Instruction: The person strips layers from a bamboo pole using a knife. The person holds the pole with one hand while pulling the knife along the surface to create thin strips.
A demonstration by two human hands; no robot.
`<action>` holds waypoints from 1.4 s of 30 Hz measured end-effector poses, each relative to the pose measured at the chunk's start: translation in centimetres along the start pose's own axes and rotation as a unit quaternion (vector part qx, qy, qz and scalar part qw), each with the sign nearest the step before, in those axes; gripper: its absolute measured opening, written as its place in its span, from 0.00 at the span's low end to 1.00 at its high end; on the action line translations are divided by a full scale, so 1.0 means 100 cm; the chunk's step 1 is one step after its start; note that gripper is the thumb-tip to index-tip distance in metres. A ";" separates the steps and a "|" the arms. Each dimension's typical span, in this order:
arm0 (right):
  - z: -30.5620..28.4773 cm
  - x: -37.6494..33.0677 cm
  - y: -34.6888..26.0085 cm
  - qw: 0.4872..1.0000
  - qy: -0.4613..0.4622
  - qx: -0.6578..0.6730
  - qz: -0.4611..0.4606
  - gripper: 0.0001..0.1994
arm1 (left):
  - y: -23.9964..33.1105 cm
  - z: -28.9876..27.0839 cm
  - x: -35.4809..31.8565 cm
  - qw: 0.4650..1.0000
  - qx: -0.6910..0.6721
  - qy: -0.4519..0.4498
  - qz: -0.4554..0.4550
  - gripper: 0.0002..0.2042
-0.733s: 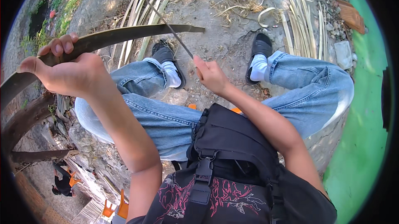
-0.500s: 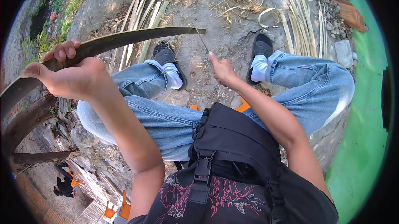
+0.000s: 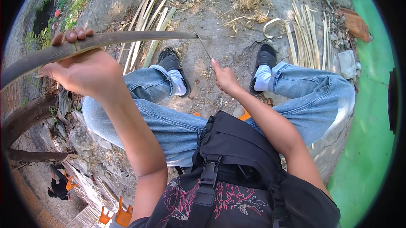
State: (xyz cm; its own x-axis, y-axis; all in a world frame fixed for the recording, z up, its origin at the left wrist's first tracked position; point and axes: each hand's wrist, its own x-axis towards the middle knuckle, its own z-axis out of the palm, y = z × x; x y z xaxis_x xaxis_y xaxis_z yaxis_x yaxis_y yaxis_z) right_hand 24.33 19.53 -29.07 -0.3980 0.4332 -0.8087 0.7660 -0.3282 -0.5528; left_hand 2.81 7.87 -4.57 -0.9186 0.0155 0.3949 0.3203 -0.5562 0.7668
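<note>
While the left hand (image 3: 86,73) is wrapped tight around a long curved bamboo strip (image 3: 127,39), raised at the upper left, the right hand (image 3: 225,80) pinches a thin sliver (image 3: 202,44) that runs up to the strip's far tip, above the bare ground between two black shoes (image 3: 173,65). Both hands are closed on bamboo and well apart. More split bamboo slats (image 3: 304,33) lie on the dirt beyond the feet.

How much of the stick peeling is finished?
Done: pale split strips lie in bundles on the ground, with more by the right shoe. In hand: the left hand grips a long curved bamboo piece, while the right hand pulls a thin sliver off its end. Left: most of that piece looks unsplit.
</note>
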 end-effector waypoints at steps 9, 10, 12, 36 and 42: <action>0.008 -0.071 -0.040 0.924 -0.109 0.032 -0.366 0.32 | 0.001 -0.003 -0.004 0.996 -0.011 -0.075 -0.041 0.27; 0.006 -0.060 -0.031 0.924 -0.109 0.034 -0.365 0.32 | 0.003 0.001 -0.005 0.996 -0.009 -0.079 -0.037 0.27; 0.001 -0.025 -0.001 0.973 -0.057 0.010 -0.222 0.32 | 0.002 0.000 -0.007 0.996 -0.013 -0.077 -0.036 0.28; 0.009 -0.042 -0.022 0.986 -0.109 0.128 0.001 0.33 | 0.003 -0.015 0.001 0.992 -0.047 -0.119 -0.010 0.32; -0.007 0.005 0.004 0.998 0.012 -0.002 -0.058 0.34 | 0.004 -0.021 0.013 0.998 -0.044 -0.052 -0.006 0.31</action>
State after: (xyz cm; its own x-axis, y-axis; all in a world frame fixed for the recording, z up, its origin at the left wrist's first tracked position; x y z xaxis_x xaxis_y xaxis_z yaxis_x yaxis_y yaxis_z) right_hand 24.79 20.16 -29.54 -0.4718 0.4885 -0.7340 0.7173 -0.2715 -0.6417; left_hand 1.31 5.95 -4.84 -0.8920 0.1057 0.4395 0.2837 -0.6261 0.7263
